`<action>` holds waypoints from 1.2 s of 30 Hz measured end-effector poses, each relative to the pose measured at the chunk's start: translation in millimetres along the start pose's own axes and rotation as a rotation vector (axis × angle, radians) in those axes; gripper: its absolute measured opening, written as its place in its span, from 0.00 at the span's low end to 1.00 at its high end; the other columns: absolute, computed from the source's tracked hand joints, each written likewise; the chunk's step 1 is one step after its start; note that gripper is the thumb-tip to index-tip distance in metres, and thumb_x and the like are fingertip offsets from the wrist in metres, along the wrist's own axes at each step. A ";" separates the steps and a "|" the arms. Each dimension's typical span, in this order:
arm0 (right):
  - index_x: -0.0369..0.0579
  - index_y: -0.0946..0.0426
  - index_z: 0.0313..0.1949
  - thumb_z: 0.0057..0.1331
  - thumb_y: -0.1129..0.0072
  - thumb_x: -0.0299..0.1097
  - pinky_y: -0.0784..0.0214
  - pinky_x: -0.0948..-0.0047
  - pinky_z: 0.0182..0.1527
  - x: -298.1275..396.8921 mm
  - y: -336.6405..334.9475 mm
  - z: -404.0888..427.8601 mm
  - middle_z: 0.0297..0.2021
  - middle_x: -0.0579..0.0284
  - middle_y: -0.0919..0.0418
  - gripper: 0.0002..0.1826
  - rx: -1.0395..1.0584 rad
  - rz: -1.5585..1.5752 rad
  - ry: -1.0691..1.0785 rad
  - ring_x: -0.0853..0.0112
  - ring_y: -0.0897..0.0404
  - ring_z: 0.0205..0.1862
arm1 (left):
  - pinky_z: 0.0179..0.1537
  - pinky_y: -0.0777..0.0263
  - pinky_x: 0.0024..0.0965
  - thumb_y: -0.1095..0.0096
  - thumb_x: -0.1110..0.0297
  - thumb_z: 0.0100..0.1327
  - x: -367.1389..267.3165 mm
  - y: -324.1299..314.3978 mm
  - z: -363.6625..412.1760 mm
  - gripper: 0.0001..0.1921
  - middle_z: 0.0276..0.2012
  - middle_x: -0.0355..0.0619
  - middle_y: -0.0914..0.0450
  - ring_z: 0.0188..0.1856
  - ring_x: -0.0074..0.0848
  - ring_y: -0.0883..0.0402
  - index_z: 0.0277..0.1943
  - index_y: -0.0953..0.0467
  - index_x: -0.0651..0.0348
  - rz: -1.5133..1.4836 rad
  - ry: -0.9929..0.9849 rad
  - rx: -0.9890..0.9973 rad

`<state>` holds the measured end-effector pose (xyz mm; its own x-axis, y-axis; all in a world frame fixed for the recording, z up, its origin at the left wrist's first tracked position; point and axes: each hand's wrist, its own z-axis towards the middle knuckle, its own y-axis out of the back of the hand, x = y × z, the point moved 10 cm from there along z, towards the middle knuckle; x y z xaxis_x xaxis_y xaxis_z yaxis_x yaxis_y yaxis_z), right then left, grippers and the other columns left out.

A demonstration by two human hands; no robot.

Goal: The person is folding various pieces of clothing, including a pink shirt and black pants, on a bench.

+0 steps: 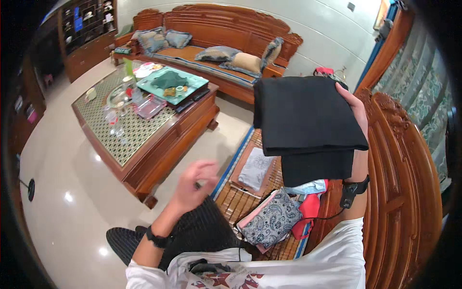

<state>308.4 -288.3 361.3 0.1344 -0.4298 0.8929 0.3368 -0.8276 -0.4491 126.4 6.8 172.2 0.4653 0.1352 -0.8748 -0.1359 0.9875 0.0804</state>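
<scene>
A folded black garment (310, 115) is held up by my right hand (355, 106), whose fingers grip its right edge; the rest of that hand is partly behind the cloth. A flap of the black fabric hangs below the fold. My left hand (196, 184) is raised over the dark trousers on my lap, fingers curled loosely and no object seen in it. Beneath the garment, a folded grey cloth (255, 168) with a flower print lies on a brown folded cloth (238, 177). Nearer me is a folded paisley cloth (272, 218), beside a red garment (306, 215).
These cloths lie on a bamboo seat mat (229, 209) on a wooden bench, its carved backrest (400, 180) at right. A wooden coffee table (162, 159) to the left carries a turquoise tray (196, 81) and glassware. A carved sofa (223, 27) with cushions stands behind.
</scene>
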 end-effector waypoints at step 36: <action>0.42 0.26 0.48 0.76 0.49 0.38 0.27 0.76 0.37 -279.0 -300.0 -82.8 0.35 0.59 0.22 0.12 0.829 0.170 -0.308 0.74 0.22 0.34 | 0.32 0.32 0.29 0.28 0.80 0.55 -231.6 220.9 -61.8 0.08 0.28 0.52 0.22 0.27 0.28 0.27 0.37 0.22 0.67 0.804 -0.051 -0.383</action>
<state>92.7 49.9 244.1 0.4474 -0.3086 0.8394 0.8377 -0.1842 -0.5142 -65.5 188.6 363.0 0.1408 0.7881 -0.5992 -0.7166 0.4987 0.4876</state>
